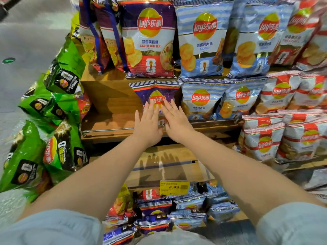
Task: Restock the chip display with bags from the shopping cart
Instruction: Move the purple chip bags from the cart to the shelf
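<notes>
**Flat palms on purple bag, middle shelf**

Both hands are laid flat with fingers straight on the front of a purple bag [155, 96]; nothing is curled round or pinched; the left hand [147, 123] is pressed on the bag's lower left part, the right hand [175, 121] on its lower right, the two hands just beside each other with fingertips near the logo; bare forearms are extended from pale blue sleeves [53, 227] at the bottom edge.

The bag is seen as glossy purple with a blue-and-white striped top seam, an orange band beneath it, and a red-and-yellow Lay's roundel in the centre; its lower half is hidden by the hands; it is stood upright on the middle wooden shelf [109, 124], long axis vertical, top seam up, printed face turned toward the camera; it is placed behind the metal rail [106, 129] at the shelf's front edge; bare wood is left to its left; a light blue bag [200, 101] is stood just beside it on the right.

A garlic butter bag [149, 39] of the same purple design is stood on the shelf above; red-and-white bags [276, 94] are stacked further right; green bags [65, 68] are hung along the left end of the display; a yellow price tag [174, 187] marked 4.99 is fixed below; purple and blue bags [177, 209] are piled flat at the bottom.
</notes>
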Demonstrator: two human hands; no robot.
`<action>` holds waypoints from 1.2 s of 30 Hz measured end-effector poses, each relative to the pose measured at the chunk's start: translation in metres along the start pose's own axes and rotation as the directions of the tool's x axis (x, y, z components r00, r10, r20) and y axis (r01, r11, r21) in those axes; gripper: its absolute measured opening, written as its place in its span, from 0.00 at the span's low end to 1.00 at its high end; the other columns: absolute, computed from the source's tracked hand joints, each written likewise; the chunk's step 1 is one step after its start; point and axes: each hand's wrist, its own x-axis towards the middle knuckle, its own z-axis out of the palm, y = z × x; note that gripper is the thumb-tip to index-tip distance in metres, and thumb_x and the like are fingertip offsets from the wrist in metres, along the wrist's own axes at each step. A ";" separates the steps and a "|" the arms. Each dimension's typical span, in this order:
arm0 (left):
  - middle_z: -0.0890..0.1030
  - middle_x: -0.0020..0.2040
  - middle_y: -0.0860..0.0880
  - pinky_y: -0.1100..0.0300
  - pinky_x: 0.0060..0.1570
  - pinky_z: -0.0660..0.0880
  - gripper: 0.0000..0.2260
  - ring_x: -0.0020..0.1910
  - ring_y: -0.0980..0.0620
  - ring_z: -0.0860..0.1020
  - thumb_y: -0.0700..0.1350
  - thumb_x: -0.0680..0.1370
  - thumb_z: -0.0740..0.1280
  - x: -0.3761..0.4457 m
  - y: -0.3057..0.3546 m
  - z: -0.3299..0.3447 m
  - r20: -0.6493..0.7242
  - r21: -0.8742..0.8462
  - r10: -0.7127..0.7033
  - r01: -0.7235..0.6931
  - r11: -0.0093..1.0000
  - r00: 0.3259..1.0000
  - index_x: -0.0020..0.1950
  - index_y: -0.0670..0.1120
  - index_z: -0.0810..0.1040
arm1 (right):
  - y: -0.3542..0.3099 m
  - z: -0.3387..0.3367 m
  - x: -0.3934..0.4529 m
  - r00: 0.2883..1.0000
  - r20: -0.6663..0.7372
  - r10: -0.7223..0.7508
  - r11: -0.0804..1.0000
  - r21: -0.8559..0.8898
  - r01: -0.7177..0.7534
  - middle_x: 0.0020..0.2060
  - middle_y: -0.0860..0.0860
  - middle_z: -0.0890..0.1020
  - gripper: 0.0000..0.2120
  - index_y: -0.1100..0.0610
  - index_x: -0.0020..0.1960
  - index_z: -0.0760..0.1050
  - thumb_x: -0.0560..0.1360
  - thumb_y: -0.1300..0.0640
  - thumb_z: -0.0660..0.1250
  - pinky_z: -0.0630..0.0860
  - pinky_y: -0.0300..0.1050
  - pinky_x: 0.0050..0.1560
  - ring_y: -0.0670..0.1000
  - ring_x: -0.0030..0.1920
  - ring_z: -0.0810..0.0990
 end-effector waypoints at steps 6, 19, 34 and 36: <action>0.33 0.78 0.46 0.43 0.74 0.38 0.31 0.77 0.47 0.34 0.50 0.84 0.53 -0.052 0.002 -0.022 -0.072 -0.084 0.030 -0.036 0.996 0.997 0.78 0.45 0.36 | -0.052 -0.003 -0.039 0.980 -0.083 0.181 0.981 0.092 -0.173 0.78 0.52 0.41 0.26 0.57 0.79 0.44 0.84 0.56 0.49 0.37 0.49 0.74 0.51 0.77 0.37; 0.37 0.79 0.48 0.41 0.74 0.40 0.31 0.78 0.48 0.36 0.49 0.83 0.55 -0.183 -0.046 -0.013 -0.111 0.015 0.403 -0.404 0.915 0.908 0.79 0.47 0.40 | -0.179 0.029 -0.168 0.787 -0.139 0.602 0.788 0.265 -0.556 0.78 0.52 0.50 0.24 0.56 0.78 0.51 0.84 0.54 0.49 0.41 0.53 0.75 0.53 0.78 0.41; 0.37 0.79 0.49 0.41 0.73 0.41 0.31 0.78 0.49 0.37 0.47 0.83 0.55 -0.325 -0.035 0.015 0.066 0.054 0.698 -0.701 0.711 0.713 0.79 0.46 0.39 | -0.253 0.081 -0.306 0.548 -0.119 0.828 0.561 0.178 -0.809 0.78 0.53 0.47 0.27 0.57 0.78 0.44 0.83 0.57 0.51 0.46 0.52 0.75 0.54 0.78 0.42; 0.37 0.79 0.49 0.40 0.73 0.41 0.33 0.78 0.48 0.36 0.46 0.82 0.57 -0.343 -0.025 0.015 0.090 0.087 0.726 -0.732 0.676 0.682 0.79 0.46 0.39 | -0.259 0.079 -0.329 0.503 -0.135 0.854 0.520 0.252 -0.816 0.78 0.53 0.48 0.27 0.57 0.78 0.46 0.83 0.57 0.52 0.46 0.52 0.75 0.54 0.78 0.43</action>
